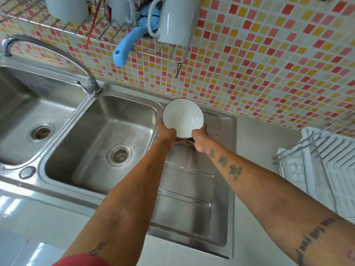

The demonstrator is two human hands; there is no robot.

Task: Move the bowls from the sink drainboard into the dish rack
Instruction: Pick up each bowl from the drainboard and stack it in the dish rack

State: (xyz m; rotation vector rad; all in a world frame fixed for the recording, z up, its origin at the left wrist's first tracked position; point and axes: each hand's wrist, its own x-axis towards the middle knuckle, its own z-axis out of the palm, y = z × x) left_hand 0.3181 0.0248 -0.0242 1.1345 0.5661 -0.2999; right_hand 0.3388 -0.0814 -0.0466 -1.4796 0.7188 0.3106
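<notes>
Both bare hands close on a round white ceramic bowl with a thin dark-blue rim [182, 118], which sits at the far end of the ribbed stainless-steel drainboard [190, 189], right beside the right-hand sink basin [99, 143] and near the foot of the tiled wall. The bowl's open side tilts toward the camera, so its plain white inside shows; whether its base touches the steel or is lifted clear I cannot tell, since the hands cover its near underside.

The left hand [169, 134] grips the bowl's near-left edge, thumb laid on the rim and fingers curled beneath. The right hand [199, 139] holds the near-right edge the same way, thumb on top, fingers tucked under (the two sets of fingers seem to meet below the bowl). Both forearms reach straight out from the bottom of the view, the right one tattooed.

The white plastic dish rack with a chrome wire frame [315, 166] stands on the pale counter to the right, well apart from the bowl.

A curved chrome tap [57, 54] rises between the two basins. Above, a wire wall shelf [134, 48] on the orange, red and yellow mosaic tiles [269, 64] carries white mugs [176, 20] and a light-blue brush handle [124, 48].
</notes>
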